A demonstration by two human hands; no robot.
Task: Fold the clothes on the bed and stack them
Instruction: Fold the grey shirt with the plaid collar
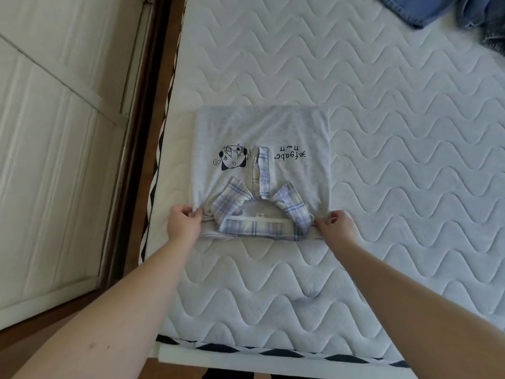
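A folded light-grey shirt (295, 127) with a plaid collar (262, 228) lies flat on the quilted mattress (396, 173), collar toward me. It carries a small cartoon print and a line of text. My left hand (183, 224) pinches the shirt's near left corner beside the collar. At the near right corner, my right hand (334, 224) pinches the fabric in the same way. Both forearms reach in from the bottom of the view.
Blue denim clothing (426, 8) lies at the far right corner of the mattress, with a bit of dark fabric (494, 41) at the right edge. A white panelled door (54, 160) and brown floor strip run along the bed's left side.
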